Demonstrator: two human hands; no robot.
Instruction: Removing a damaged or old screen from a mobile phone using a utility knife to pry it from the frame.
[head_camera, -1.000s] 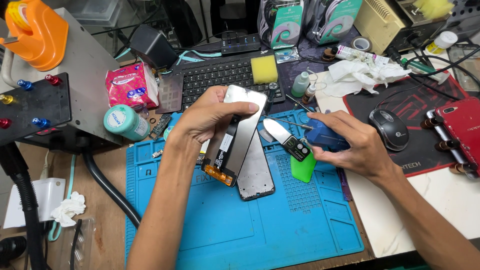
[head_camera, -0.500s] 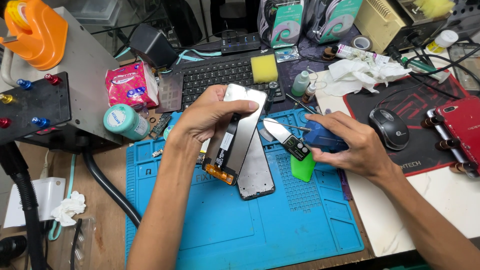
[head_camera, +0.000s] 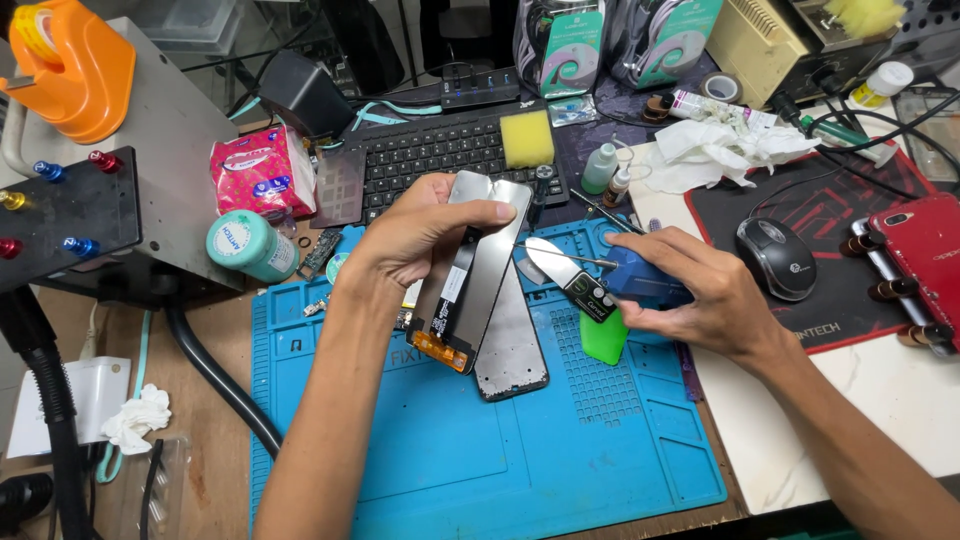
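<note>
Across the cluttered wooden bench (head_camera: 215, 440) lies one blue silicone work mat (head_camera: 480, 450), and at its twelve o'clock edge sits one black keyboard (head_camera: 430, 150) with one yellow sponge (head_camera: 527, 138) on it. At the centre of the mat, the left hand (head_camera: 420, 235) is closed around one phone display panel (head_camera: 478, 262), thumb across its upper end, holding it tilted with its back showing and an orange flex strip at the lower end. Just under it, touching the mat, lies one dark phone frame (head_camera: 512, 345). At three o'clock from the panel, the right hand (head_camera: 690, 295) is curled around a thin metal tool (head_camera: 565, 255) whose tip points at nine o'clock toward the panel's edge; the fingers also rest on a blue object (head_camera: 640, 280). One green pry pick (head_camera: 603, 338) and one small blade-shaped tool (head_camera: 560, 272) lie beside that hand. Toward two o'clock stand two small dropper bottles (head_camera: 600, 168) and one heap of white tissue (head_camera: 720, 150). At three o'clock one black mouse (head_camera: 775, 258) sits on a dark mouse pad (head_camera: 850, 210), with one red phone (head_camera: 925, 250) clamped beyond it. At ten o'clock lie one pink packet (head_camera: 262, 172) and one teal tub (head_camera: 250, 247), beside a grey machine (head_camera: 130, 170) carrying one orange tape dispenser (head_camera: 65, 65).
</note>
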